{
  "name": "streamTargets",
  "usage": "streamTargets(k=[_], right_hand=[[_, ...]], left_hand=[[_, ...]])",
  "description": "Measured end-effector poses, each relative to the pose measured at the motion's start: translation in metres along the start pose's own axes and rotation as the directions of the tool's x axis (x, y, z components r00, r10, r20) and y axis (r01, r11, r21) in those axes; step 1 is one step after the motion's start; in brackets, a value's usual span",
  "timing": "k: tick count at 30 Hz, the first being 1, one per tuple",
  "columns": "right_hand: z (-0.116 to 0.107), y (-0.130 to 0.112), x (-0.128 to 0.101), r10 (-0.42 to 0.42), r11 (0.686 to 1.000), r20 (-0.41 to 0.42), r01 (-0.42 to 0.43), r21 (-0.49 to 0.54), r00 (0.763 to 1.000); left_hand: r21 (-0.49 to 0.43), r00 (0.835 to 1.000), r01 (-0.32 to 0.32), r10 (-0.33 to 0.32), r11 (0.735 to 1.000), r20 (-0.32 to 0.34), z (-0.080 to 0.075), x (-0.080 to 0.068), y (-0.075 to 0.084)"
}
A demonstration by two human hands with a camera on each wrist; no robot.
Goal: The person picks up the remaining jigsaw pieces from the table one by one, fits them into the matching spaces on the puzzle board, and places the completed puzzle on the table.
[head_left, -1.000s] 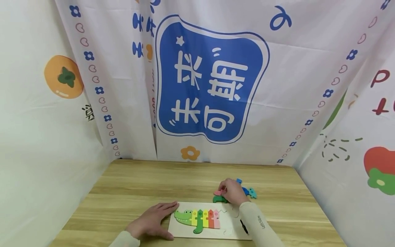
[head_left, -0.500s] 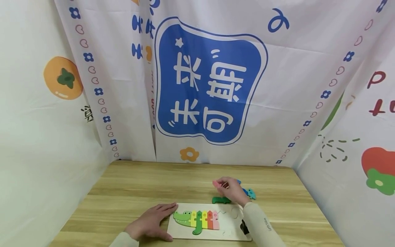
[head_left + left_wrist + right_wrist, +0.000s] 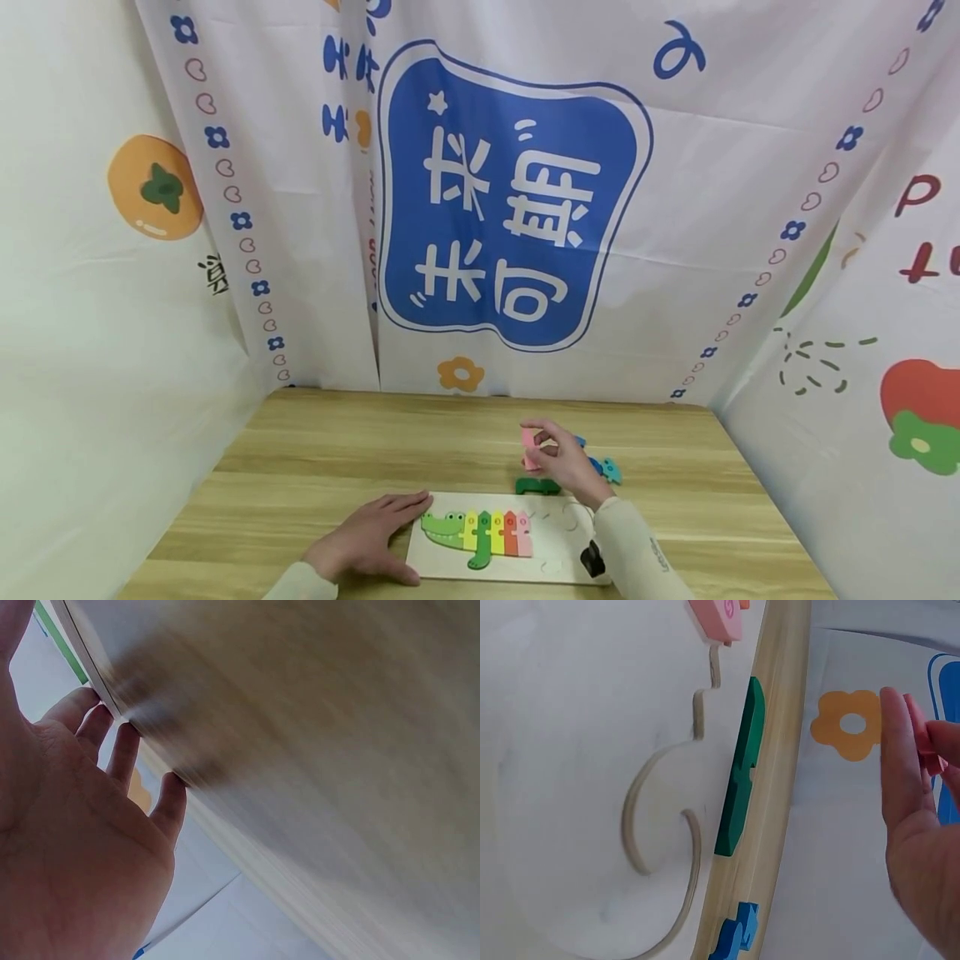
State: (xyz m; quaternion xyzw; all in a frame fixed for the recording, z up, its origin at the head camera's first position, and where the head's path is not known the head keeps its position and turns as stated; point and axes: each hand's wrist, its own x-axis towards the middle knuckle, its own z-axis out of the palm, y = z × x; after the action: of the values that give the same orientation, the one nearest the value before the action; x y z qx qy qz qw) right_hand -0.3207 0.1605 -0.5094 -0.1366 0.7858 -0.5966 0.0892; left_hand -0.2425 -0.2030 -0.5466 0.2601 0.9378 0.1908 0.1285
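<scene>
A white puzzle board (image 3: 551,554) lies near the table's front edge, with a partly built crocodile (image 3: 480,533) of green, yellow, orange and pink pieces in it. My left hand (image 3: 367,537) rests flat on the table, fingers straight, fingertips touching the board's left edge (image 3: 97,675). My right hand (image 3: 562,458) is lifted above the table behind the board and pinches a pink puzzle piece (image 3: 531,446) between thumb and fingers; the right wrist view shows that pink piece (image 3: 922,731) edge-on. A dark green piece (image 3: 536,485) lies just beyond the board, the same green piece (image 3: 739,776) beside the empty tail cut-out (image 3: 660,817).
Blue and teal loose pieces (image 3: 606,468) lie on the wooden table (image 3: 337,450) right of my right hand. Printed white cloth (image 3: 510,192) hangs behind and on both sides of the table. A dark spot (image 3: 592,560) shows at the board's right end.
My right hand has lifted the pink piece off the table and turned it upright. The left hand has stayed in place at the board's left edge.
</scene>
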Motion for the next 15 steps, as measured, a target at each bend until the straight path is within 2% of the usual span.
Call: streamTargets(k=[7,15], right_hand=[[0.0046,0.0030,-0.0023,0.015,0.999,-0.113,-0.021,-0.045,0.993],[0.0052,0.0061,-0.0034,-0.038,0.982,-0.267,-0.014,-0.190,0.963]], left_hand=[[-0.003,1.000,-0.002,0.002,1.000,0.001,0.0007,-0.0004,-0.0004],[-0.002,1.000,0.002,-0.002,1.000,-0.004,0.0004,-0.0010,-0.0002]])
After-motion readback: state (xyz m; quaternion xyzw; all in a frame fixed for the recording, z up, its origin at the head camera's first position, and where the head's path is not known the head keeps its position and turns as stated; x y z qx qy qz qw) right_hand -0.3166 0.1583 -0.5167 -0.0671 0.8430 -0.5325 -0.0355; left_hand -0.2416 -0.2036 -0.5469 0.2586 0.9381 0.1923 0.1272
